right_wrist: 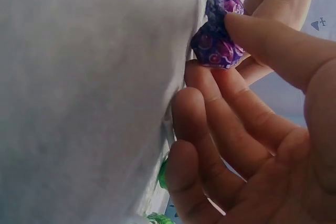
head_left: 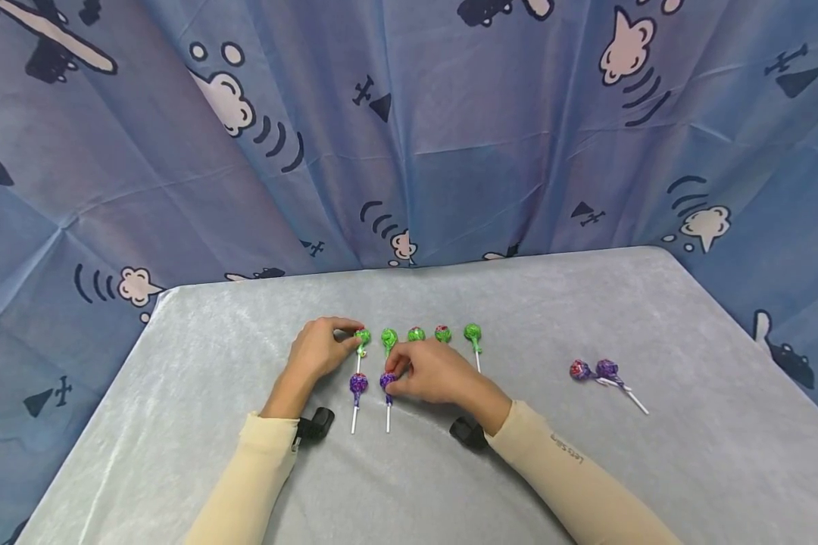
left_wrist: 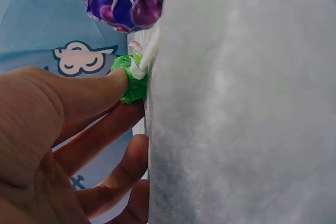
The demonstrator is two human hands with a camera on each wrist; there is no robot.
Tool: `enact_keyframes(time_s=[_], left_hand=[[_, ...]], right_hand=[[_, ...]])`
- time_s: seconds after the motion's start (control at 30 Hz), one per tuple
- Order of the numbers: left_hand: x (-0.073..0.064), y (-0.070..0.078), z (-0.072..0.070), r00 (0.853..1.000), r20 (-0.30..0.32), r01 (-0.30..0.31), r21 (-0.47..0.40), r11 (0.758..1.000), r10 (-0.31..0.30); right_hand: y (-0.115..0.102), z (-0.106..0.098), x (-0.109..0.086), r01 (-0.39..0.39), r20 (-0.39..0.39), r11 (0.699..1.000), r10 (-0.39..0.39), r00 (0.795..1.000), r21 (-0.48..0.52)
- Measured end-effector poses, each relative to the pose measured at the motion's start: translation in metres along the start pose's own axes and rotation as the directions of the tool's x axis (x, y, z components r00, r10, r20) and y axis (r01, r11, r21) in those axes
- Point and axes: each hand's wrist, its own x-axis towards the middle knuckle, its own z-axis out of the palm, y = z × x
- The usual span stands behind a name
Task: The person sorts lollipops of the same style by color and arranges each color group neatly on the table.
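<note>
My left hand pinches the head of the leftmost green lollipop between thumb and fingers; the left wrist view shows the thumb on its green wrapper. Just below it lies a purple lollipop, its stick toward me. My right hand pinches a second purple lollipop by its head, beside the first. In the right wrist view the thumb presses on that purple wrapper. Another green lollipop lies above it, its stick partly hidden by the right hand.
More green-wrapped lollipops continue the upper row, ending with one at the right; the right hand covers some sticks. Two lollipops, one red and purple and one purple, lie together on the right of the grey-covered table. A patterned blue curtain hangs behind.
</note>
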Motion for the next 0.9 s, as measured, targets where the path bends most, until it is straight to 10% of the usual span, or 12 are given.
enact_keyframes(time_s=[0.9], left_hand=[[-0.0006,0.0006,0.0002,1.0,0.007,0.007,-0.003,1.0,-0.007]], right_hand=[[0.0024,-0.0021,0.0001,0.023,0.023,1.0,-0.022,0.999,-0.014]])
